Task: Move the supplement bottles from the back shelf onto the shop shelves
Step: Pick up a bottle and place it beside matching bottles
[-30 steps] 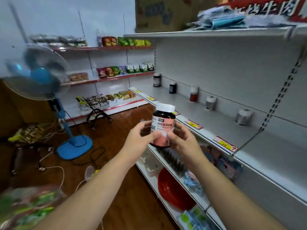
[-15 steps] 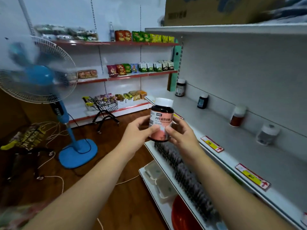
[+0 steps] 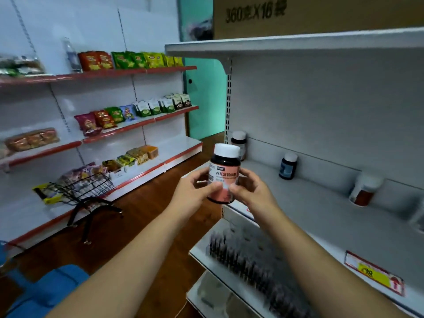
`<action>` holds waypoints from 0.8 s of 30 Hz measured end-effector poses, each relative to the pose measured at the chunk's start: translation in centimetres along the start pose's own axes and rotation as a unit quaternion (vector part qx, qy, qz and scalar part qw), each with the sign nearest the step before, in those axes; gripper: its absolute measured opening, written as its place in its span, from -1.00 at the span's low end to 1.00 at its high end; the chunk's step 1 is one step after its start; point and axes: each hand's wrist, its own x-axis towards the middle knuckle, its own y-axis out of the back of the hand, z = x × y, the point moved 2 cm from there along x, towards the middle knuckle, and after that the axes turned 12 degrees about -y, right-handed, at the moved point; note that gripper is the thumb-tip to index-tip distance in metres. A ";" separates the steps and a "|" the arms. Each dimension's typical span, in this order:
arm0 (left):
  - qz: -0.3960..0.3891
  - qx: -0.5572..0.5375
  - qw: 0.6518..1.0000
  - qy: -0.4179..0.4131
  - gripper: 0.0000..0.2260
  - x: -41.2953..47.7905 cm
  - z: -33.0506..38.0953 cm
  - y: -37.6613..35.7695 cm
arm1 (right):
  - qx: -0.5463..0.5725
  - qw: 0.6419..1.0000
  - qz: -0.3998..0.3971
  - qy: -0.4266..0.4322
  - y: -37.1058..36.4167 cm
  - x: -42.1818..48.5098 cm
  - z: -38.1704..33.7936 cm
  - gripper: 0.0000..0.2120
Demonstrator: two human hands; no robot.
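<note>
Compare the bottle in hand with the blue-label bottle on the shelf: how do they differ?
Label: the held bottle has a pink-and-white label, while the blue-label bottle has a blue one.
Support: the held bottle is gripped in the air by the left hand and right hand. The blue-label bottle stands on the shelf, untouched.
The held bottle looks bigger, but it is nearer the camera.
Both are dark, white-capped and upright.

Even, soft indoor light; faint shadows; motion blur toward edges; wide-angle bending; centre fairly sharp.
</note>
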 end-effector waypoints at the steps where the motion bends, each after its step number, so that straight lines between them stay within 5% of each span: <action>1: -0.012 -0.006 1.000 -0.001 -0.60 1.5 -0.9 0.1 | -0.009 1.000 0.017 -0.004 0.0 1.4 0.2 -0.58; 15: -0.162 0.003 0.986 0.037 -0.62 18.9 -12.3 -4.8 | -0.056 0.978 0.198 -0.019 5.2 18.2 3.9 -0.50; 24: -0.216 0.021 0.976 0.026 -0.67 22.5 -16.9 -8.4 | -0.085 0.947 0.306 -0.053 8.0 21.7 6.3 -0.34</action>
